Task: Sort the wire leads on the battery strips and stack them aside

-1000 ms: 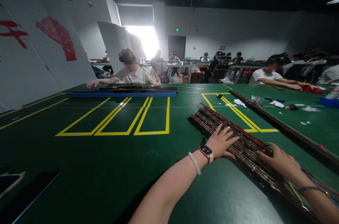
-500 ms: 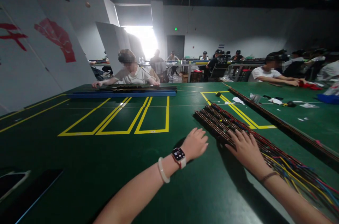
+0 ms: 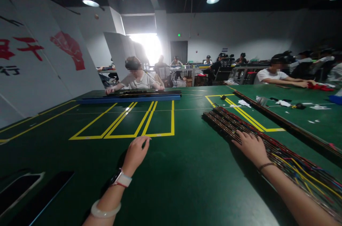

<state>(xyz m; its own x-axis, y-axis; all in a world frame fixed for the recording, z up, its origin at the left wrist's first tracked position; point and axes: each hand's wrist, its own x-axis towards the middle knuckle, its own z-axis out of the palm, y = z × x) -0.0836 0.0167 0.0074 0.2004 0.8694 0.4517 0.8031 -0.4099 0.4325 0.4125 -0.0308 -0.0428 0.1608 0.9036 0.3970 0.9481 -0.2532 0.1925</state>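
Note:
My right hand (image 3: 252, 148) rests on a bundle of long thin dark rods (image 3: 224, 122), its fingers apart and laid across their near side. Toward the lower right the bundle shows red, yellow and blue strands (image 3: 299, 169). Over the green tabletop (image 3: 181, 176), to the left of the bundle, is my left hand (image 3: 136, 154); its fingers are loosely bent, the thumb stands apart, and nothing shows in it. Its fingertips are near the front line of a yellow tape outline (image 3: 123, 136). A watch and a pale bangle are on the left wrist.
A long dark strip (image 3: 288, 124) runs along the right, with paper scraps (image 3: 283, 103) beyond. Across the table a person (image 3: 136, 76) handles dark rods by a blue tray (image 3: 128, 100). Two dark flat devices (image 3: 42, 197) lie at lower left. Other people sit farther back.
My left hand has moved left, away from the rods to the front of the yellow tape outlines. My right hand stays on the bundle. The view has tilted up and turned slightly left.

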